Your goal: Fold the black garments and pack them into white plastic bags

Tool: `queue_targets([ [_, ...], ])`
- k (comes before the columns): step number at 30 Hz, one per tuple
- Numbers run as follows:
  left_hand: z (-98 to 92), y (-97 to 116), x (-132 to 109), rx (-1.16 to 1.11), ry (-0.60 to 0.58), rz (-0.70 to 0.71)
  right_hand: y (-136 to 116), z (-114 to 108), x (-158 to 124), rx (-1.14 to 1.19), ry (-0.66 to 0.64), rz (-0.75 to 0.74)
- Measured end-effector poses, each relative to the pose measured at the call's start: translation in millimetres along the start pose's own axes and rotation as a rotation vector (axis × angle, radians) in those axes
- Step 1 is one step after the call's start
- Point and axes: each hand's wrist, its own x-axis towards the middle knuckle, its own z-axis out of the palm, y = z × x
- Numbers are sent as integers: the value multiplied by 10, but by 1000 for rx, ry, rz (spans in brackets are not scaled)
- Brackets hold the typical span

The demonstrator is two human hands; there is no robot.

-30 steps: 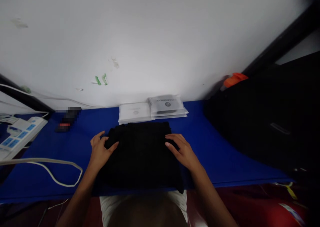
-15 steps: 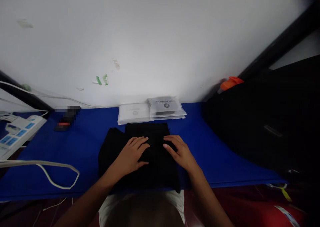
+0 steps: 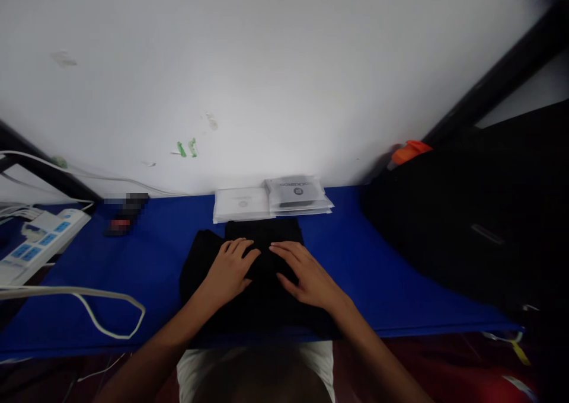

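Head camera view, looking forward and down. A folded black cloth (image 3: pixel 267 234) is seen in the lower middle of the frame, lying on a blue desk (image 3: pixel 391 272) close to its near edge. A looser flap of the cloth sticks out at its left side.

Both hands are laid on top of the cloth, side by side and nearly touching. The left hand (image 3: pixel 229 266) is placed palm down with its fingers stretched toward the far edge of the cloth. The right hand (image 3: pixel 306 275) is also laid flat, its fingers spread and angled toward the upper left. Nothing is gripped by either hand. The fingers are held open and flat, apparently so that the fabric is pressed down and kept smooth under the palms.

Just beyond the cloth, against a white wall (image 3: pixel 267 65), two flat white packets (image 3: pixel 242 203) are set side by side, the right one stacked and printed with dark lettering. They appear to be kept at the back so that the middle of the desk is left free.

At the left edge of the frame a white power strip (image 3: pixel 35 246) with blue buttons is seen, and a white cable (image 3: pixel 111 308) is looped across the desk below it. A small dark object (image 3: pixel 124 210) at the upper left of the desk is blurred and cannot be identified.

The right of the frame is filled by a large black mass (image 3: pixel 466 225), perhaps a bag or more fabric, with something orange (image 3: pixel 409 151) at its upper edge.
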Motion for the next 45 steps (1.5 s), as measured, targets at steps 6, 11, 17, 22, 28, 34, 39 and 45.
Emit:
queue_targets([
  [6, -11, 30, -3, -153, 247, 134, -27, 95, 140, -45, 24, -109],
  [11, -109, -80, 85, -393, 267, 249, -12, 149, 161, -58, 36, -151],
  [17, -97, -693, 395, -123, 203, 21, 47, 105, 25, -290, 154, -58],
  [22, 17, -992, 630, 75, 119, 15, 64, 116, -37, -253, 138, -100],
  [28, -21, -1010, 609, 185, 177, 29, -61, 96, -111, -116, -176, 4],
  [34, -260, -951, 353, 269, 359, -30, 20, 140, -263, -180, -286, 5],
  [39, -380, -639, 144, 330, 393, 104, 11, 18, -255, -233, -150, -148],
  [45, -350, -108, -40, 97, 149, 327, -386, -128, -85, -189, 187, -672],
])
